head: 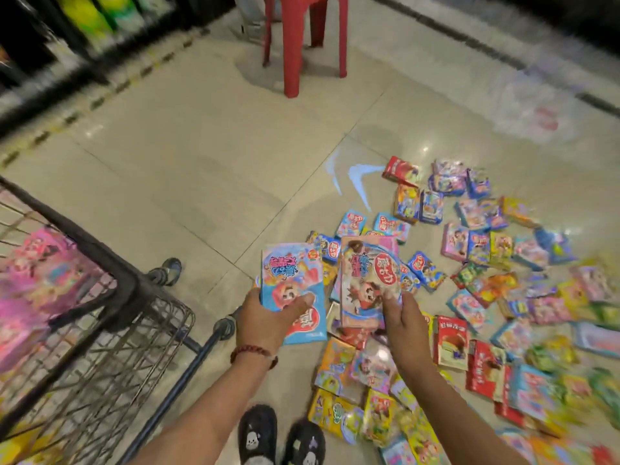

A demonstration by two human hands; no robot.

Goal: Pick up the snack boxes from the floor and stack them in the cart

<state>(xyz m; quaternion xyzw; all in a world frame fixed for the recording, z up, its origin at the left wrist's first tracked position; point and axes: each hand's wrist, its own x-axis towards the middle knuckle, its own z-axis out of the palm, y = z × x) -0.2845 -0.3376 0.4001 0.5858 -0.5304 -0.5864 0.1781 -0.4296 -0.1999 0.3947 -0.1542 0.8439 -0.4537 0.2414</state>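
The cart [100,317] runs off the left edge, and the boxes inside it [43,280] smear into pink blur. The shelves [84,25] far left are streaked beyond reading. The red stool [302,45] loses its seat at the top edge. Boxes at the right edge [577,380] melt into colour.

The pale tiled floor [188,156] looks smooth and glossy, with glints at 2 o'clock. The dark wire-mesh metal cart [134,344] at 8 o'clock looks matt. The red moulded plastic stool [303,45] at 12 o'clock has a dull sheen.
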